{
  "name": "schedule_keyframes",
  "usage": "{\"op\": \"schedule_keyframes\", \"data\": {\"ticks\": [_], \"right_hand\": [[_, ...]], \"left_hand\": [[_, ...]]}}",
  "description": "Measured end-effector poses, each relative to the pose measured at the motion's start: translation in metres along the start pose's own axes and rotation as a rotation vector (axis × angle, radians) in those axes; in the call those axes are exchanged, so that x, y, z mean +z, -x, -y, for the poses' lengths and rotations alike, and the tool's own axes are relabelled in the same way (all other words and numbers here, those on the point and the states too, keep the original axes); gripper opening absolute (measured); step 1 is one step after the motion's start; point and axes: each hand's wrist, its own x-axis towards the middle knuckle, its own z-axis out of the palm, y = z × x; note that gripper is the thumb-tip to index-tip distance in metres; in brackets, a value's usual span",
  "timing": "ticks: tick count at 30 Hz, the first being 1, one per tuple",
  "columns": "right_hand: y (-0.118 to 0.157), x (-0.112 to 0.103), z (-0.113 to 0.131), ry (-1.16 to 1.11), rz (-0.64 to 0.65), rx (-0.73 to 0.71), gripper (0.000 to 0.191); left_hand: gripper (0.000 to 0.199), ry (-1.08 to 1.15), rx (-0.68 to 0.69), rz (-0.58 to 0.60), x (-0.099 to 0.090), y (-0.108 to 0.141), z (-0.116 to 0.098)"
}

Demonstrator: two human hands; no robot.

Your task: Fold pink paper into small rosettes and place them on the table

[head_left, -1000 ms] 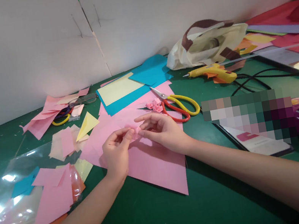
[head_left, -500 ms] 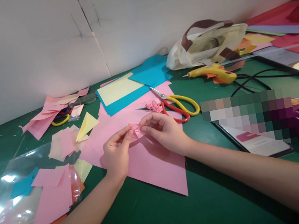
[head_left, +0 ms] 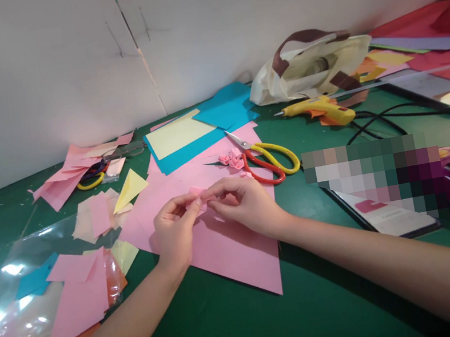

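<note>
My left hand [head_left: 174, 224] pinches a small folded piece of pink paper [head_left: 196, 192] between thumb and fingers. From the other side my right hand [head_left: 245, 202] grips the same piece, its thumb and index finger touching it. The fingers hide most of the folds. Both hands are just above large pink paper sheets [head_left: 241, 258] on the green table. Small folded pink paper flowers [head_left: 231, 159] lie just beyond my right hand. Beside them rest scissors [head_left: 264, 156] with one red and one yellow handle, blades partly apart.
Blue sheets [head_left: 227, 110] and a cream sheet [head_left: 182, 133] lie at the back. At left are a clear plastic bag [head_left: 3, 294] and paper scraps [head_left: 73, 271]. To the right are a yellow glue gun [head_left: 319, 110], black cables, a phone [head_left: 394, 214] and a cloth bag [head_left: 266, 84].
My right hand has shifted slightly down and left, its fingers bending over the folded pink paper. The left hand stays nearly in place.
</note>
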Motion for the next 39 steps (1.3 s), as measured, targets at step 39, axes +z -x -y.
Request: {"op": "schedule_keyframes", "data": {"ticks": [39], "right_hand": [[-0.0011, 0.0012, -0.0013, -0.198, -0.088, 0.132, 0.014]], "left_hand": [[0.011, -0.032, 0.066, 0.141, 0.0006, 0.0029, 0.0015]]}}
